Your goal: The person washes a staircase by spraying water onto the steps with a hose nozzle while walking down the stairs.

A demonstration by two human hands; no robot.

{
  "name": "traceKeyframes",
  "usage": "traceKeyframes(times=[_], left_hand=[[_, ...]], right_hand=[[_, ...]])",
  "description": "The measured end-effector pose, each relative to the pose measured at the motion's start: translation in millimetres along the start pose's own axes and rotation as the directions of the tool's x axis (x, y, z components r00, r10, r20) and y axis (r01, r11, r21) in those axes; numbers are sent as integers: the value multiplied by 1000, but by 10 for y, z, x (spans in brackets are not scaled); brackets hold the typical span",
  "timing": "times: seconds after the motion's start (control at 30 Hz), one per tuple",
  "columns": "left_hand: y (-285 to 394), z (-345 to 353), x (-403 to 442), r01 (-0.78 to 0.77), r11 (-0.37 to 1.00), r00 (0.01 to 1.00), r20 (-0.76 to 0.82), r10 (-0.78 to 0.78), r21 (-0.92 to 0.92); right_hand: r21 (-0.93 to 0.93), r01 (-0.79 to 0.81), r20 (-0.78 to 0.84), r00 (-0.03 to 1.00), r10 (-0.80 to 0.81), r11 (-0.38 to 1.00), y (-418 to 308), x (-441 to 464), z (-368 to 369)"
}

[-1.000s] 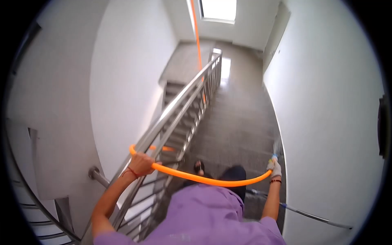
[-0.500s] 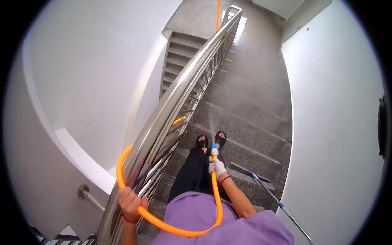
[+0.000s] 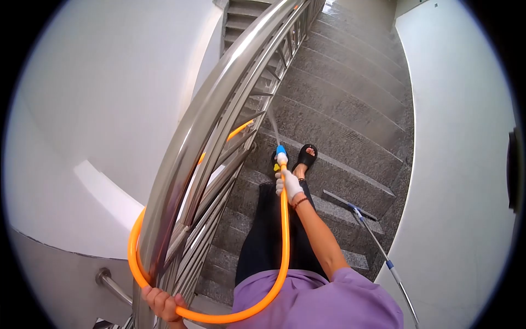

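My right hand [image 3: 289,185], in a white glove, is wrapped round an orange hose [image 3: 284,230] just behind its blue-tipped spray nozzle [image 3: 281,153]. A thin jet of water [image 3: 273,123] leaves the nozzle toward the stairs by the railing's foot. At the lower left my bare left hand [image 3: 163,304] grips the same hose beside the steel handrail [image 3: 181,143]. From there the hose loops over the outer side of the railing, and part of it shows again between the bars. Between my hands it hangs in a curve across my purple top.
Wet grey stone steps [image 3: 339,118] descend ahead, my black sandals [image 3: 305,159] on them. A squeegee-like tool [image 3: 361,216] with a long pole lies on the steps at the right, along the white wall [image 3: 460,137]. Another flight [image 3: 241,16] shows beyond the railing.
The view has tilted down and shifted. My right hand and the nozzle have swung left, so the jet now strikes nearer the railing. My left hand still holds the hose.
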State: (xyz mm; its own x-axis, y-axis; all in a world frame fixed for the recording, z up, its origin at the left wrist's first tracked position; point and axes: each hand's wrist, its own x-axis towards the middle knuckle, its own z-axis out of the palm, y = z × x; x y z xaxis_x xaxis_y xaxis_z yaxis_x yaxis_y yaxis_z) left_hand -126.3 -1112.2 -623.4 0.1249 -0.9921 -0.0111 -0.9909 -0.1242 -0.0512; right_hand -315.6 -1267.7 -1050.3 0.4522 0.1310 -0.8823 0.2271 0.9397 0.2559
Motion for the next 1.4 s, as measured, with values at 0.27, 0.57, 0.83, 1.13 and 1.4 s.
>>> traceKeyframes(times=[0.27, 0.57, 0.83, 1.13, 1.4], left_hand=[[-18, 4, 21, -12, 999, 1000, -26, 11, -31], [-127, 22, -43, -57, 998, 997, -46, 55, -31], [-82, 17, 50, -84, 996, 994, -68, 81, -43], [-38, 20, 107, -49, 987, 989, -148, 26, -155], [-45, -156, 207, -90, 977, 989, -136, 64, -195]], right_hand=[[29, 99, -10, 995, -99, 995, -125, -170, 38], [-604, -161, 2, 979, 203, 781, 219, -1241, 128], [-659, -5, -52, 998, -39, 752, -567, -1927, 252], [-827, -32, -146, 976, -159, 562, -555, -1922, -9], [-849, -59, 226, 857, -462, -525, -331, -2610, 341]])
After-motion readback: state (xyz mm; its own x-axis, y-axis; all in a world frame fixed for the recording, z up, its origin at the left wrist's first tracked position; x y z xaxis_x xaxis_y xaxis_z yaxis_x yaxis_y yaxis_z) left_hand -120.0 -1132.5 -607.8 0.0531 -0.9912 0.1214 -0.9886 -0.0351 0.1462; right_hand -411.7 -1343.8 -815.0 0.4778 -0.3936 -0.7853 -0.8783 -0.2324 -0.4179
